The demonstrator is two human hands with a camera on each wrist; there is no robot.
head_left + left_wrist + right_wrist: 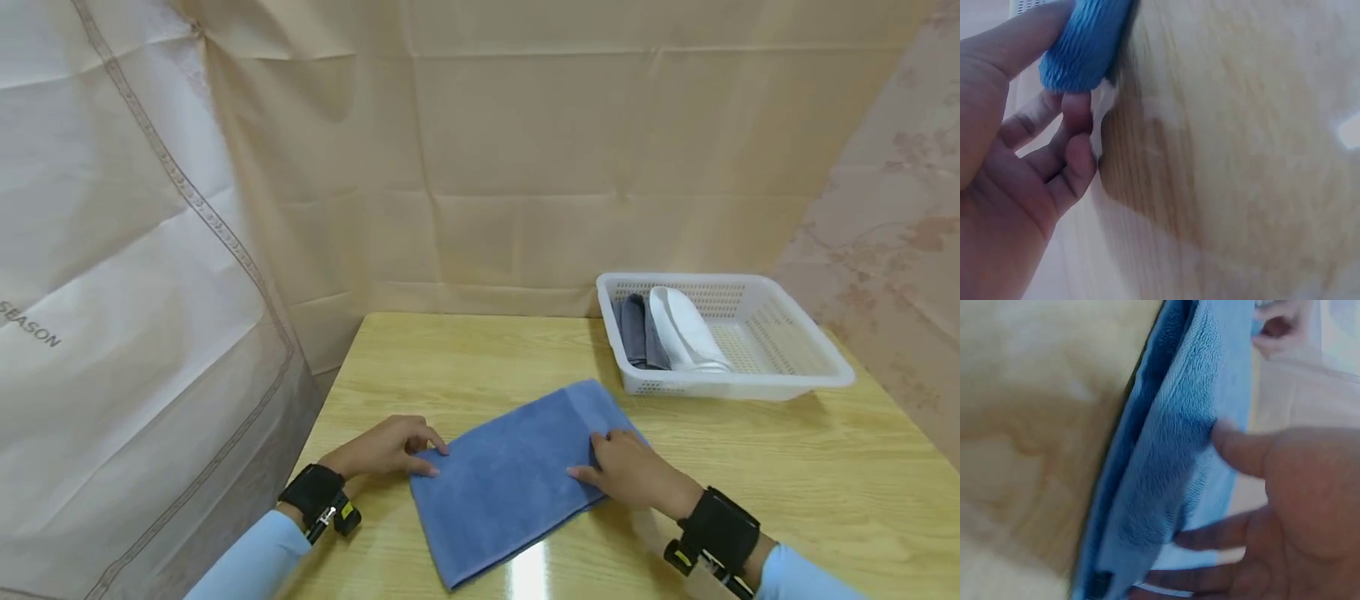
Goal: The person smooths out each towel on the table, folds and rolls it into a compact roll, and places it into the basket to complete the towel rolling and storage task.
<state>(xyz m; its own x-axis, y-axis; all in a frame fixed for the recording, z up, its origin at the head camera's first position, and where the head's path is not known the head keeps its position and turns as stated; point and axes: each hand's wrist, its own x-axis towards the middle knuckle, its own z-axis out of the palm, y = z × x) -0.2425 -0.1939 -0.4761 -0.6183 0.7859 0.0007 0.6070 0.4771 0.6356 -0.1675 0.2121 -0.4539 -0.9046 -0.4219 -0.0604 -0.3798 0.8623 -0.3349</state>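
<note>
A folded blue towel (510,475) lies slantwise on the table, its layers showing along the near edge in the right wrist view. My left hand (382,448) pinches its far left corner. In the left wrist view, the thumb lies over the towel's folded edge (1088,53) and fingertips are under it. Toward the right end, my right hand (633,471) rests on the towel with thumb and fingers spread. The right wrist view has that thumb touching the fluffy surface (1172,437), with the other fingertips against the cloth, partly hidden.
A white perforated basket (750,383) stands at the back right of the wooden table (465,350). Inside its left part are a rolled grey cloth (636,329) and a folded white cloth (686,329). Beige fabric (525,150) hangs behind the table.
</note>
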